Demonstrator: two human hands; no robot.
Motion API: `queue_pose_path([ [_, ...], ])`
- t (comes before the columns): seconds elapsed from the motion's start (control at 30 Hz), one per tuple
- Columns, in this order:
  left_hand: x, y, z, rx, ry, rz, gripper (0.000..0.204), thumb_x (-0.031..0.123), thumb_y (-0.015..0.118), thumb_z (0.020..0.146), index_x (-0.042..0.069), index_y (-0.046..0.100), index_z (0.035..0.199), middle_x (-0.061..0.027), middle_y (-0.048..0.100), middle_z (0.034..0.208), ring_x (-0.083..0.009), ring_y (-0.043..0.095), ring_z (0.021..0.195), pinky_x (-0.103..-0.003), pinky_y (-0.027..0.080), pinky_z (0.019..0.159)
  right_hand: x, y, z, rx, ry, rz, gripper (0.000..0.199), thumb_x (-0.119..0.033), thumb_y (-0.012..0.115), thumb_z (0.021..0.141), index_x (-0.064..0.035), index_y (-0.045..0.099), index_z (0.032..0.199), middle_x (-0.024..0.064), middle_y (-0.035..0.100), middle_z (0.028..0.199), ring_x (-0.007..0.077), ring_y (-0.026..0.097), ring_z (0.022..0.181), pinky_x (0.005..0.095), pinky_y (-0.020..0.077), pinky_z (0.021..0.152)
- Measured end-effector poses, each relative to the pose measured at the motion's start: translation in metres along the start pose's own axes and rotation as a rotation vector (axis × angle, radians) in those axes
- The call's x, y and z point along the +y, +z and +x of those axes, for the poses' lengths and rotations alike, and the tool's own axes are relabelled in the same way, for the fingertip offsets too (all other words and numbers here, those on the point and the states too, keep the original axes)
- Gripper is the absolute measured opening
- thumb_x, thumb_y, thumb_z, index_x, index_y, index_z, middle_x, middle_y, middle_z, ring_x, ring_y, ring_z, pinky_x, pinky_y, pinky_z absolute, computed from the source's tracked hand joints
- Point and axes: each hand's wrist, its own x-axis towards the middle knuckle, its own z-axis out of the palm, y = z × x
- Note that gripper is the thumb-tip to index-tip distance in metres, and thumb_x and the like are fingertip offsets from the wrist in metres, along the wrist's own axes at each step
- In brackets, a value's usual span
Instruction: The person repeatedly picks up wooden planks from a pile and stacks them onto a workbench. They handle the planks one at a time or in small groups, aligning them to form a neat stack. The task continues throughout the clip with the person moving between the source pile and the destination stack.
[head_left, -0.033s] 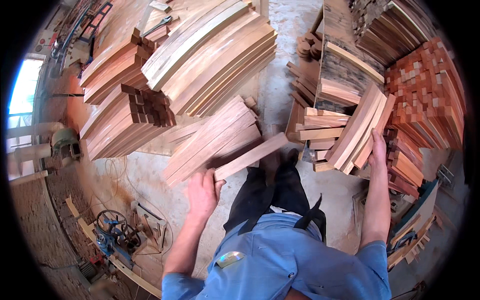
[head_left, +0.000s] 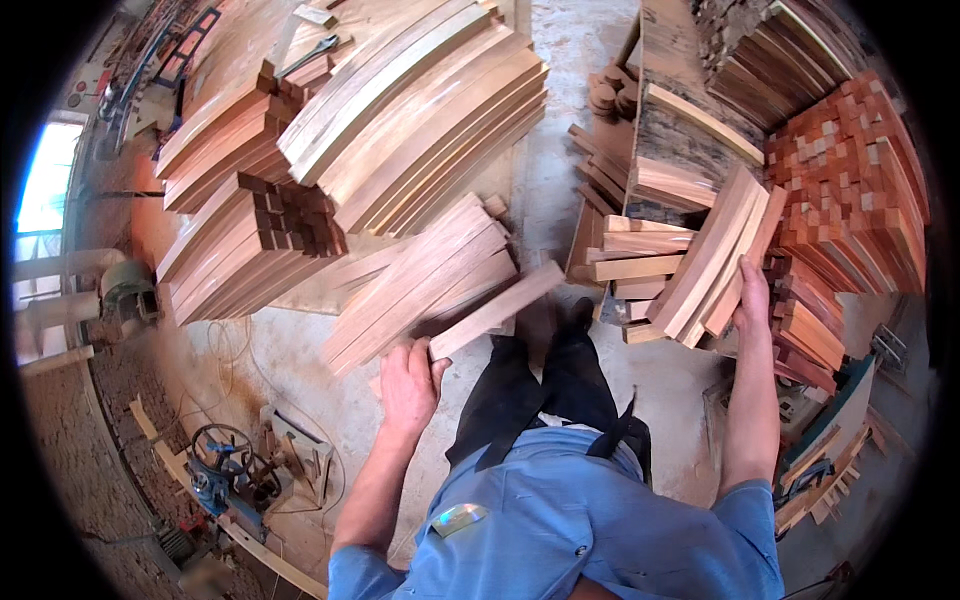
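My left hand (head_left: 408, 384) is closed on the near end of a loose wooden slat (head_left: 500, 308), which slants away to the right above the floor. Just left of that slat lies a fanned pile of pale pinkish boards (head_left: 420, 280); my fingers are beside its near end. On the right, my right hand (head_left: 753, 294) grips the outer edge of a reddish board (head_left: 745, 262). That board leans along several lighter boards (head_left: 705, 255), laid slantwise over a stack of short pieces (head_left: 640, 268). The fingertips of my right hand are partly hidden by the wood.
Curved boards (head_left: 430, 130) are stacked high at the far left, with darker-ended stacks (head_left: 250, 245) beside them. A tall pile of reddish blocks (head_left: 845, 190) borders the right. Near left stands a machine with a handwheel (head_left: 220, 450). A wrench (head_left: 312, 55) lies among the far stacks.
The whole view has shifted very slightly. Both hands keep their hold, and the slat in my left hand stays almost where it was.
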Motion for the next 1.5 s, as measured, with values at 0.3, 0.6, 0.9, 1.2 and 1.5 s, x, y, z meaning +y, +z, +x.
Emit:
queue_pose_path([
  [0.3,-0.007,0.077,0.006,0.225,0.02,0.249,0.033,0.01,0.063,0.088,0.006,0.063,0.121,-0.0167,0.062,0.112,-0.0367,0.058,0.103,-0.049,0.046,0.087,0.005,-0.002,0.0,0.002,-0.054,0.092,0.044,-0.025,0.065,0.094,0.0029,0.055,0.126,0.0151,0.067,0.109,0.0255,0.067,0.097,0.0409,0.0551,0.088],
  [0.6,0.06,0.059,0.03,0.123,0.18,0.068,0.035,0.006,0.066,0.082,0.002,0.062,0.117,-0.0178,0.061,0.107,-0.0356,0.058,0.097,-0.047,0.046,0.081,-0.023,0.01,-0.027,0.091,0.012,0.057,0.044,-0.02,0.065,0.093,0.0056,0.053,0.127,0.0171,0.065,0.114,0.0232,0.065,0.1,0.0381,0.0529,0.088],
  [0.9,0.237,0.059,0.229,0.031,0.593,-0.376,0.03,0.004,0.066,0.083,0.001,0.062,0.113,-0.0187,0.062,0.103,-0.0375,0.061,0.094,-0.044,0.051,0.082,-0.025,-0.009,-0.042,0.016,-0.076,0.082,0.044,-0.018,0.064,0.093,0.0056,0.052,0.129,0.0148,0.065,0.116,0.0205,0.061,0.106,0.0351,0.048,0.094],
  [1.2,0.331,0.189,0.471,0.026,0.726,0.047,0.051,0.016,0.067,0.085,0.003,0.051,0.132,-0.0149,0.062,0.113,-0.0352,0.056,0.112,-0.046,0.044,0.099,-0.008,-0.053,-0.091,-0.028,-0.042,-0.087,0.033,-0.012,0.069,0.087,0.0013,0.058,0.116,0.0079,0.065,0.1,0.0141,0.06,0.091,0.0317,0.0508,0.081],
  [1.5,0.365,0.219,0.491,-0.348,0.534,0.201,0.036,0.027,0.065,0.088,0.007,0.06,0.117,-0.0158,0.064,0.112,-0.0339,0.059,0.11,-0.046,0.045,0.098,0.01,-0.075,-0.099,-0.019,0.08,-0.185,0.033,-0.017,0.073,0.086,0.001,0.059,0.111,0.0097,0.066,0.092,0.0148,0.062,0.085,0.033,0.0519,0.076],
])
